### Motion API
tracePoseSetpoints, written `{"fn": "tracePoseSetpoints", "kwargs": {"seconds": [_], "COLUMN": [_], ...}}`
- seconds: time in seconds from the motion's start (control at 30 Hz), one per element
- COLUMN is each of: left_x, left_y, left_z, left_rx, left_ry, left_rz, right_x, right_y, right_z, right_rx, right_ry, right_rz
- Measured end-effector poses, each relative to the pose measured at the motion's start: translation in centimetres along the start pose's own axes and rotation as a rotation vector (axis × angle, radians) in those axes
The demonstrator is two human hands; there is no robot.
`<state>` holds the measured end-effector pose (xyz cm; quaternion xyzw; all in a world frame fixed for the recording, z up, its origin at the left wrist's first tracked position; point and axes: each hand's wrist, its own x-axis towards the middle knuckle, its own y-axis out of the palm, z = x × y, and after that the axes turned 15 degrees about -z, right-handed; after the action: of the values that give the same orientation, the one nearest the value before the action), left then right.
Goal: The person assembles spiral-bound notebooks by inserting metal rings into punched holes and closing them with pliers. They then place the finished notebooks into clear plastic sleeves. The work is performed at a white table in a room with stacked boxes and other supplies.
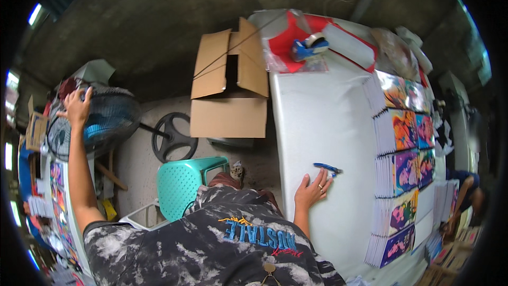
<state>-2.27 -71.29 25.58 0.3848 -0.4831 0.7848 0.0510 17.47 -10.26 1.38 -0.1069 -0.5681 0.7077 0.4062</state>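
My left hand (78, 107) is stretched out to the left, fingers spread, at the rim of a standing fan (108, 119) with a dark wire guard and blue blades. Whether its fingertips press on the guard or on something behind it, I cannot tell. My right hand (312, 189), with a ring on one finger, lies open on the white-covered table (323, 111). Just beyond its fingertips is a small blue hand tool (328, 168), perhaps a cutter; its exact kind is unclear.
An open cardboard box (228, 116) stands ahead, beside a green plastic stool (180, 188) and the fan's round base (172, 136). Stacks of spiral-bound notebooks (405, 172) line the table's right side. A blue tape dispenser (309, 47) sits at the far end. Another person's arm (468, 193) shows at right.
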Motion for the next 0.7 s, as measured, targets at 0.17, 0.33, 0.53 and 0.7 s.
{"fn": "tracePoseSetpoints", "kwargs": {"seconds": [0.17,0.33,0.53,0.7], "left_x": [0.9,-1.6,-8.1,-11.6], "left_y": [0.3,-2.1,-9.1,-5.6], "left_z": [1.6,-10.2,-34.6,-48.6], "left_rx": [0.055,-0.430,-1.200,-1.413], "left_ry": [-0.048,0.246,0.717,0.595], "left_rz": [0.014,-0.417,0.029,0.241], "right_x": [-0.3,-0.1,3.1,7.3], "right_y": [-0.8,-0.5,-0.2,-0.2], "right_z": [-1.9,-1.6,-3.8,-8.3], "right_rx": [0.373,0.363,0.227,0.029], "right_ry": [-0.063,-0.003,0.101,0.246], "right_rz": [-0.120,-0.229,-0.321,-0.444]}}
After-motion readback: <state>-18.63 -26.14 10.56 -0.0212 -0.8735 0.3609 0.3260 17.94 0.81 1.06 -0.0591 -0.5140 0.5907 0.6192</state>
